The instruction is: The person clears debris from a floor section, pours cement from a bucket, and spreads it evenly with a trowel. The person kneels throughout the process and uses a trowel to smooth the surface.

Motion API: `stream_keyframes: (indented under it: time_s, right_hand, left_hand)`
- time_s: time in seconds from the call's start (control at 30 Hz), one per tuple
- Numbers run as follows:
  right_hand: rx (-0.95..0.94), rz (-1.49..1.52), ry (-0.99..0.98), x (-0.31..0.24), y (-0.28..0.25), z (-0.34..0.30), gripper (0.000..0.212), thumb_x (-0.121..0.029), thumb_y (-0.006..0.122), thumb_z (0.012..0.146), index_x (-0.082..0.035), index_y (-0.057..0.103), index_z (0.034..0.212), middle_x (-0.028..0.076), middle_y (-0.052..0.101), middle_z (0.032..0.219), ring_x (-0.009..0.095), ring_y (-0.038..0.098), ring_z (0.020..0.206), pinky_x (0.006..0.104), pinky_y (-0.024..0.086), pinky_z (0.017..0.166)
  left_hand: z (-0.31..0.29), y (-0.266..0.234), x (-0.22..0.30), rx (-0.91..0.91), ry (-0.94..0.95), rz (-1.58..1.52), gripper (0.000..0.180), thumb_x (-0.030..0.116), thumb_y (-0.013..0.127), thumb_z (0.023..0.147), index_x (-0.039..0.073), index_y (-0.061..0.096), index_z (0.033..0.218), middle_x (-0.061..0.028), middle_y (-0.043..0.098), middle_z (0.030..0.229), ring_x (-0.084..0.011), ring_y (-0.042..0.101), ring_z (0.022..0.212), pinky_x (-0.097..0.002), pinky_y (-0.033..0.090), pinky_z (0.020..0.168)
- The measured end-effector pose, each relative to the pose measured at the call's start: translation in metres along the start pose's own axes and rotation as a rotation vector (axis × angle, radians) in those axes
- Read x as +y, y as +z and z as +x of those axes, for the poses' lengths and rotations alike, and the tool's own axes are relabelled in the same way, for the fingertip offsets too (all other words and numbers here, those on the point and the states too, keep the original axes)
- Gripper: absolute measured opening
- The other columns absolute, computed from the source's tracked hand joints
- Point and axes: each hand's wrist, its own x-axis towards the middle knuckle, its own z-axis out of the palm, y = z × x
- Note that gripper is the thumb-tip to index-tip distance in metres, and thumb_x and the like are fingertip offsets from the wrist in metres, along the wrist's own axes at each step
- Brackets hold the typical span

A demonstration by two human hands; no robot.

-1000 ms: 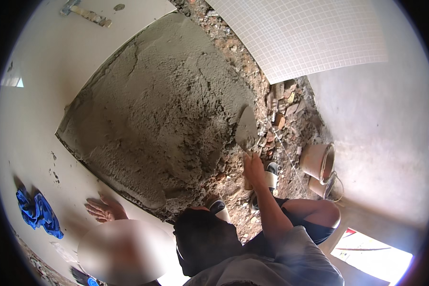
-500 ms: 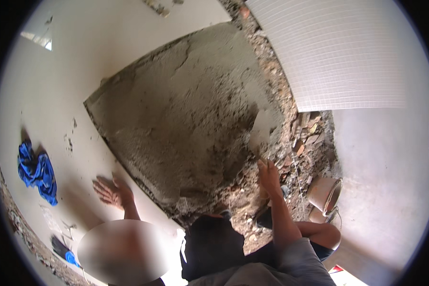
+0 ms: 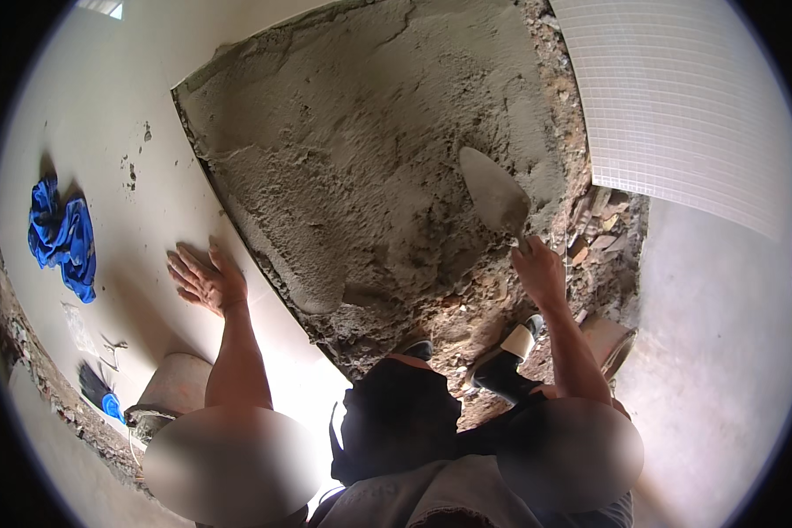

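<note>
My right hand (image 3: 539, 275) grips the handle of a pointed trowel (image 3: 495, 194). Its blade lies on the right part of a wide patch of grey wet mortar (image 3: 369, 150). My left hand (image 3: 204, 279) is flat on the pale smooth floor (image 3: 105, 132), fingers spread, just left of the mortar's edge. It holds nothing. Broken brick rubble (image 3: 594, 233) runs along the right side of the mortar, next to my right hand.
A blue cloth (image 3: 62, 233) lies on the pale floor at far left. White small-tiled surface (image 3: 686, 106) fills the upper right. A round bucket (image 3: 616, 343) stands by my right arm. My shoe (image 3: 506, 365) rests in rubble below the mortar. A blue-handled brush (image 3: 101, 396) lies at lower left.
The view has shifted, so the mortar patch fills more of the frame. My right hand has carried the trowel onto the mortar. My left hand stays flat on the floor.
</note>
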Motion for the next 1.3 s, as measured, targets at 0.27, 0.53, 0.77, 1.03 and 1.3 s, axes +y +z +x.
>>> stream_keyframes:
  time_s: [0.27,0.53,0.77,1.03,1.3]
  right_hand:
    - [-0.302,-0.053,-0.409,-0.048,0.031,0.004,0.021,-0.026,0.058,0.086,-0.005,0.054,0.089,0.011,0.062,0.071,0.022,0.061,0.062,0.0370,0.052,0.055]
    - [-0.507,0.237,-0.273,-0.010,-0.030,0.042,0.024,-0.024,0.060,0.085,-0.006,0.064,0.099,0.012,0.063,0.079,0.024,0.062,0.069,0.0390,0.053,0.064]
    - [0.573,-0.133,-0.225,-0.021,-0.088,0.130,0.024,-0.025,0.055,0.089,-0.006,0.057,0.103,0.013,0.059,0.084,0.024,0.061,0.073,0.0418,0.052,0.063]
    - [0.187,1.028,0.224,-0.072,-0.059,0.143,0.028,-0.030,0.052,0.093,-0.006,0.056,0.108,0.006,0.056,0.073,0.014,0.055,0.055,0.0293,0.047,0.040]
    - [0.095,1.082,0.271,-0.180,-0.072,0.215,0.034,-0.032,0.049,0.093,0.002,0.053,0.095,0.010,0.053,0.067,0.020,0.054,0.053,0.0350,0.046,0.046]
  left_hand:
    - [-0.001,0.003,-0.004,-0.006,-0.006,0.004,0.069,0.057,0.035,0.093,0.019,0.021,0.149,-0.0034,0.015,0.156,-0.0221,0.009,0.144,-0.0475,0.006,0.114]
    - [0.000,0.003,-0.003,0.029,0.002,0.048,0.066,0.046,0.040,0.094,0.020,0.016,0.150,-0.0008,0.010,0.157,-0.0212,0.007,0.145,-0.0478,0.005,0.115]
    - [0.000,-0.006,0.003,-0.026,-0.049,0.057,0.065,0.047,0.040,0.094,0.022,0.018,0.150,-0.0008,0.013,0.157,-0.0217,0.008,0.144,-0.0471,0.005,0.115]
    - [0.002,-0.009,0.007,-0.017,-0.062,0.040,0.065,0.048,0.041,0.094,0.023,0.019,0.149,0.0003,0.015,0.156,-0.0223,0.010,0.144,-0.0479,0.005,0.115]
    - [0.002,-0.008,0.005,-0.014,-0.047,0.051,0.065,0.045,0.043,0.093,0.023,0.019,0.149,0.0008,0.014,0.157,-0.0221,0.009,0.144,-0.0493,0.006,0.115]
